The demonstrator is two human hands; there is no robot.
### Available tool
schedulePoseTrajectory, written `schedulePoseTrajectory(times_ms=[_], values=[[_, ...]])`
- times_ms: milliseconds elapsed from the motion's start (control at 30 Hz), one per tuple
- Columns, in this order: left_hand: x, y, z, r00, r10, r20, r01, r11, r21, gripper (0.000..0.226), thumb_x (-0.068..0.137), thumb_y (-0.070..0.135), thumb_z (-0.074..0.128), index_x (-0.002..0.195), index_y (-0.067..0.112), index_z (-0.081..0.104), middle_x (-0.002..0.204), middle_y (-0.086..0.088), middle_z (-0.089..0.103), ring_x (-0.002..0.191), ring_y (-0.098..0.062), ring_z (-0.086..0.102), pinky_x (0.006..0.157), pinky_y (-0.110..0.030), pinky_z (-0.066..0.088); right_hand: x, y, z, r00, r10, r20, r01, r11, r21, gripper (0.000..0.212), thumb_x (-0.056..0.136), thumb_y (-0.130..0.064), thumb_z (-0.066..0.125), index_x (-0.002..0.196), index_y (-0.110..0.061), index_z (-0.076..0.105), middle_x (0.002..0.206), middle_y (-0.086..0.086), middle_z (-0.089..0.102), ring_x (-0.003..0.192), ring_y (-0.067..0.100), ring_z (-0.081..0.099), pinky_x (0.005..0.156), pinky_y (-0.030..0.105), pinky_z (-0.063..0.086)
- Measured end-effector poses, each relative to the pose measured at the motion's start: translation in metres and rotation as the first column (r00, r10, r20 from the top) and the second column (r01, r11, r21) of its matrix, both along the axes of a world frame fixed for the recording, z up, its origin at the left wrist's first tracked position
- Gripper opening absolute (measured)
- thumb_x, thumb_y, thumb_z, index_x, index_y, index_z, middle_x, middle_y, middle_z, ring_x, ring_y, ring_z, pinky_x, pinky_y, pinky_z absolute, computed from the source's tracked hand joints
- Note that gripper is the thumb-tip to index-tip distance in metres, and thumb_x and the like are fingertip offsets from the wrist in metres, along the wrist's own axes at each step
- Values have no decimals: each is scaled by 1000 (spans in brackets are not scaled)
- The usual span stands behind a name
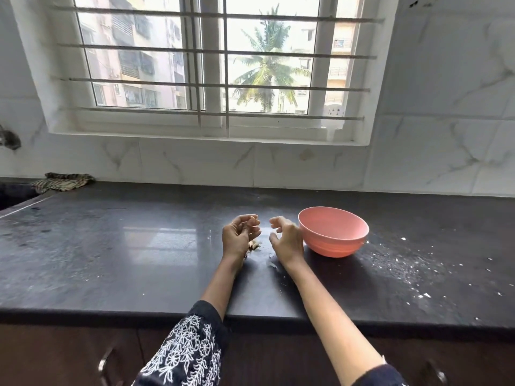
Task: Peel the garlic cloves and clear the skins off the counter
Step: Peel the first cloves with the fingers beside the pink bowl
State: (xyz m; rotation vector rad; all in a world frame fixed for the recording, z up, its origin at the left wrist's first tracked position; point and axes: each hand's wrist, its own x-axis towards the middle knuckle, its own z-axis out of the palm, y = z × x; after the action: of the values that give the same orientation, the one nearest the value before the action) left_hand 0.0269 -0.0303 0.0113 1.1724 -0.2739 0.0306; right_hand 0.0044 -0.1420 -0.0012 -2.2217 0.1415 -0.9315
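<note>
Curling loosely inward, the fingers (252, 222) of the left hand (239, 236) close toward the palm, and whether they pinch a small clove cannot be told at this size. Just below that hand, touching its heel, a little heap of pale, papery garlic skins (255, 245) lies on the dark polished stone table (139, 246). The right hand (287, 239) stands a short way to the right, apart from the left, its fingers half-bent and spread like a claw, holding nothing. Its back sits just beside the wall of a round salmon-pink plastic bowl (334, 232), which rests upright on the table; the bowl's contents are hidden by its rim from this angle. A few more skin scraps (271, 263) lie near the right wrist, and fine white flakes (404, 263) are scattered over the table to the right of the bowl. The left forearm wears a dark sleeve with white floral embroidery (189, 346). At the far left corner of the table lies a crumpled striped cloth (65, 181), below a white barred window (214, 65).
</note>
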Motion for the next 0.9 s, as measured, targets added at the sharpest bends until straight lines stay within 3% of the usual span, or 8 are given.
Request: schedulePoseTrajectory(times_ms=[100,167,300,400,533,733,900], values=[[0,-1,-2,999,-7,36,5,998,67,16,91,-2,53,83,8,63,66,-2,63,48,-4,59,45,-16,44,-2,3,4,994,4,112,-5,1000,8,23,87,-5,53,105,-5,67,98,12,70,88,26,64,77,29,44],[1,-2,-4,996,-18,86,6,990,138,19,90,-4,53,79,7,63,64,-5,60,45,-6,53,43,-17,41,-3,6,8,983,89,161,-92,996,14,26,89,-12,51,109,-9,67,99,10,69,89,22,62,78,29,44],[4,-2,-8,980,25,198,-76,965,251,21,89,-6,53,73,6,61,61,-8,58,43,-3,48,40,-17,41,-4,7,7,970,178,165,-178,984,-16,22,84,-2,54,90,-11,73,88,9,66,85,18,56,73,15,34],[6,0,-10,956,68,285,-165,929,331,20,91,-4,50,77,5,60,60,-8,54,44,-2,46,42,-15,42,-3,5,8,971,170,166,-175,984,16,15,81,0,60,81,-9,71,81,6,67,77,15,57,68,17,37],[6,1,-10,943,91,321,-206,916,344,19,94,-2,47,81,5,60,61,-7,53,47,-4,46,42,-14,42,-4,7,8,965,209,161,-217,976,34,3,79,-7,68,80,-10,70,76,3,68,72,15,59,58,8,35],[5,1,-9,947,89,307,-198,918,343,25,91,-8,44,78,7,60,59,-4,51,43,1,46,41,-13,42,-5,5,10,971,184,155,-200,975,95,6,78,-13,70,73,-15,67,67,-12,63,66,3,57,58,9,36],[6,1,-10,945,86,317,-201,914,353,23,92,-7,46,80,6,60,59,-4,51,45,-1,46,42,-15,44,-5,4,8,972,197,128,-209,974,84,7,80,-15,69,75,-14,64,72,-8,63,67,7,55,58,9,35]])
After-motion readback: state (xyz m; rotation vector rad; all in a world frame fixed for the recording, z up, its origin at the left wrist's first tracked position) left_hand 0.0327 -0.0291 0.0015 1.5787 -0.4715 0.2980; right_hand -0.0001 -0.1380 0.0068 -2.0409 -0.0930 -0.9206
